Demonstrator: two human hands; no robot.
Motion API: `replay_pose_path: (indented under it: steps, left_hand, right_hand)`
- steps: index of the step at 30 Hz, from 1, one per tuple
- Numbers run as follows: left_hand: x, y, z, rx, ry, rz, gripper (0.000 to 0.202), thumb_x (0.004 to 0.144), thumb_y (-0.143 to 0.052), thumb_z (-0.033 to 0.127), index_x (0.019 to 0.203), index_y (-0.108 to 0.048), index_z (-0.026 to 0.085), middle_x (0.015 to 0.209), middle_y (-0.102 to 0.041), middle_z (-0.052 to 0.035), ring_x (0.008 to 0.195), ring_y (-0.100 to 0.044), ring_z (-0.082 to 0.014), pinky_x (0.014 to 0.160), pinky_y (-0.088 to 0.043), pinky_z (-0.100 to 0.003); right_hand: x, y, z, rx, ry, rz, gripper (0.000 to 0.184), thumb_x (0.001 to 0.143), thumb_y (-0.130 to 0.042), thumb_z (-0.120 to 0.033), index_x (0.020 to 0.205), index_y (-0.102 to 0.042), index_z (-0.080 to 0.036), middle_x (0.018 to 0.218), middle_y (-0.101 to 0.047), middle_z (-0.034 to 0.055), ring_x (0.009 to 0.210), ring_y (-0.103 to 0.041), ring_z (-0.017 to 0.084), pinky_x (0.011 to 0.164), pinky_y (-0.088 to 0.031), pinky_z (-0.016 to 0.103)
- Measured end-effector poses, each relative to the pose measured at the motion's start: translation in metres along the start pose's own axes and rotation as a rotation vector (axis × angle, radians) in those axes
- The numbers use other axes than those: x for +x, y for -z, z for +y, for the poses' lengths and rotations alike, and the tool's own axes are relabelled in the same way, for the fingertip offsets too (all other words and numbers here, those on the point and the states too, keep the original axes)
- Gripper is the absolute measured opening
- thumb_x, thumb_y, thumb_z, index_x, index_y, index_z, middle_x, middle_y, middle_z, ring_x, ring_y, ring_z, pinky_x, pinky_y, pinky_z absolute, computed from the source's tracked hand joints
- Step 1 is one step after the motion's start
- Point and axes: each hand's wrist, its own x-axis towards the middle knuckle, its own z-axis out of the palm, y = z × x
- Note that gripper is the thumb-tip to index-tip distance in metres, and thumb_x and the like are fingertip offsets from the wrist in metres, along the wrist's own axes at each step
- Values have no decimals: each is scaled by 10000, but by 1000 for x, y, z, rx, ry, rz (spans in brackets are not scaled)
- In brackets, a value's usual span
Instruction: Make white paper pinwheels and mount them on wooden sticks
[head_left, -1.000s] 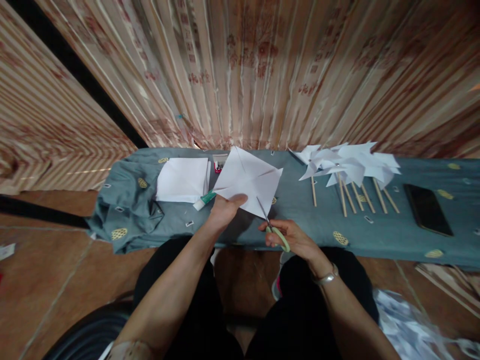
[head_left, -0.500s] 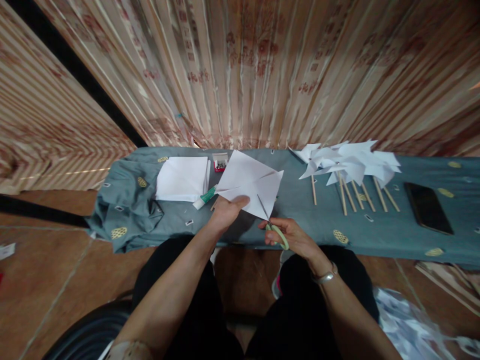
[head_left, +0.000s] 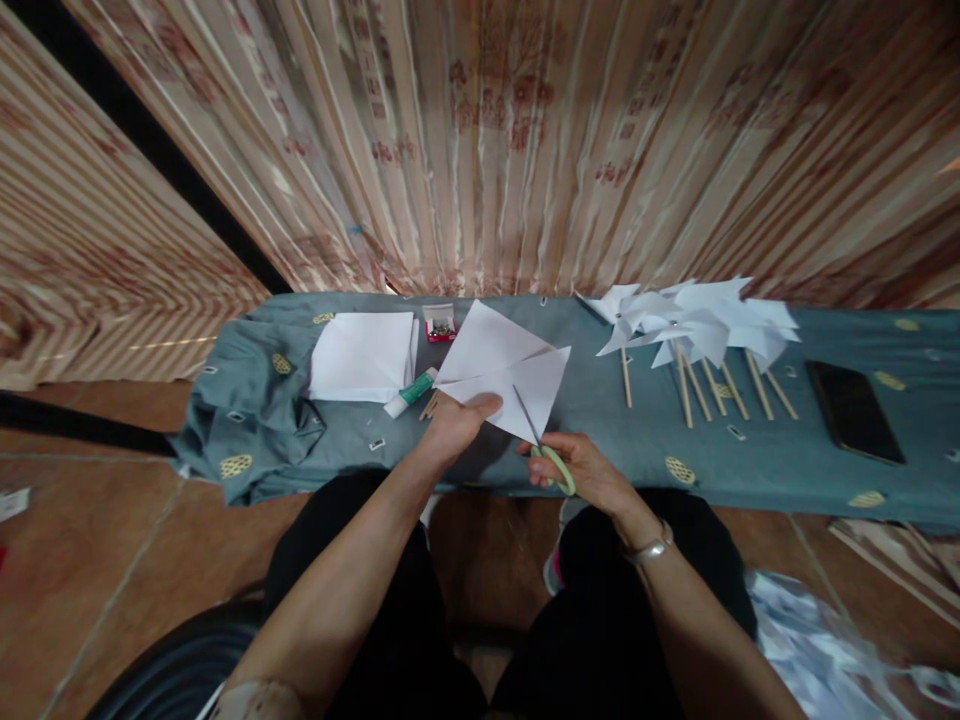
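Observation:
My left hand (head_left: 459, 420) pinches a white square of paper (head_left: 499, 345) by its near left edge, thumb on top. Slits run inward from the left and right corners of the sheet. In my right hand (head_left: 577, 465) is a pair of scissors (head_left: 556, 470) with pale green handles. One blade lies over the paper near its closest corner, pointing toward the middle; the other blade is hidden, apparently beneath the sheet. Left of the hands lie a stack of white paper (head_left: 364, 357), a green and white glue tube (head_left: 410, 393) and a small red box (head_left: 439, 325) of metal pins.
Several white paper pinwheels (head_left: 697, 320) on wooden sticks lie right of centre on the grey-green cloth (head_left: 465, 480). A black phone (head_left: 855, 412) rests farther right. Pleated curtains (head_left: 480, 150) hang behind the table. A clear bag (head_left: 810, 650) with white paper pieces is on the floor.
The paper has tilted slightly in my left hand, and its slits show differently. The scissors stay at the near corner with little movement. My view has shifted very slightly.

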Motion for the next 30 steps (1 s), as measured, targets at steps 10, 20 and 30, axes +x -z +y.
replay_pose_path:
  steps: [10, 20, 30]
  left_hand:
    - [-1, -1, 0, 4, -35, -26, 488, 598, -713, 255, 1067, -644, 144, 1004, -731, -106, 967, -666, -277, 929, -496, -400]
    - [-4, -4, 0, -19, 35, -14, 488, 600, -721, 207, 1080, -648, 160, 1024, -731, -84, 963, -672, -258, 917, -510, -373]
    - [-5, -5, 3, -36, 25, -9, 473, 600, -718, 186, 1067, -652, 162, 1019, -728, -84, 963, -670, -264, 898, -508, -373]
  right_hand:
    - [1, -1, -1, 3, -22, 38, 558, 534, -829, -569, 852, -697, -130, 546, -614, -22, 475, -517, 72, 473, -398, 199]
    - [1, -4, -7, 36, -32, 60, 477, 497, -863, -503, 767, -693, -148, 543, -621, -24, 475, -517, 77, 467, -397, 205]
    - [1, -4, -5, 32, -19, 77, 484, 498, -856, -518, 755, -699, -139, 516, -606, -28, 450, -491, 68, 453, -372, 201]
